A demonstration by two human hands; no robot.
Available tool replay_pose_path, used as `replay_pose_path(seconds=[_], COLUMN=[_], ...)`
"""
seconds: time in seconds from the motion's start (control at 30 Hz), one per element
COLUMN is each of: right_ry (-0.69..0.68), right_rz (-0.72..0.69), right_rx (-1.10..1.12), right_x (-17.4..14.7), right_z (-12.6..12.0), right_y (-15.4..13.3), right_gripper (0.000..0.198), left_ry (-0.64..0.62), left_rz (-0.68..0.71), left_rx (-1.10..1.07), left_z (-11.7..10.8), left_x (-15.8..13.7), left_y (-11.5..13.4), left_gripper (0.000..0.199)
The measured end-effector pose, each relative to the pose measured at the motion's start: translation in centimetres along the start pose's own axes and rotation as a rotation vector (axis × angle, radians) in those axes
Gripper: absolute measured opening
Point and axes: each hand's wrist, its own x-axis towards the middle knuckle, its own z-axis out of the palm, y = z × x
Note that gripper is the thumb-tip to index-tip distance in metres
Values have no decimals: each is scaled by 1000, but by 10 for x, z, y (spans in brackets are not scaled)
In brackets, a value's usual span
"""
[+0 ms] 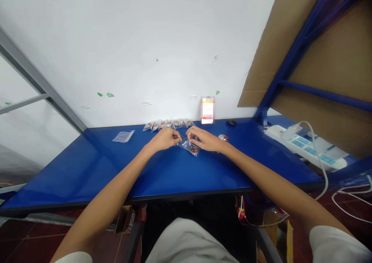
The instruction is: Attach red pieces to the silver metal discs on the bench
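Observation:
A clear plastic bag (pixel 186 143) is between my hands above the blue table (pixel 174 174), with a small dark and red item (pixel 193 149) in its lower end. My left hand (pixel 167 138) pinches the bag's upper left edge between thumb and fingers. At the other side of the bag's top, my right hand (pixel 203 139) has its fingers bent and thumb close to the plastic; whether they grip it is hard to see. Partly behind my right wrist lies a small silvery and red item (pixel 223 138).
Several filled small bags (pixel 169 124) stand in a row along the wall. A flat bag (pixel 123 136) lies at left. A lit phone-like screen (pixel 207 111) leans on the wall, near a black round object (pixel 231 122). At right is a white power strip (pixel 305 146) with cables.

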Motion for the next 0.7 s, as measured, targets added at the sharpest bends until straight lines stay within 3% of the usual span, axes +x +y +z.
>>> replay_pose_path(seconds=[0.1,0.23,0.37,0.5,0.6,0.7], right_ry=[43,59,-330,-593,-592,-493], right_rz=[16,130,353,498,513,440], right_rx=[-39,-132,-61,92,45,56], right_x=[0,-7,-22,-31,-30,-26], right_z=[-3,-37,-76,-86,-82,-77], right_y=[7,16,28,32,30,26], right_gripper=[12,17,25,32,22,20], left_ry=[-49,-19,88,191,258,332], left_rz=[-8,-13,54,55,23,21], left_rx=[20,60,125,218,231,163], left_z=[3,0,-5,-6,-7,-10], left_x=[-1,-3,-2,2,3,1], left_y=[-6,-7,-10,-16,-16,-7], left_gripper=[18,27,35,34,34,35])
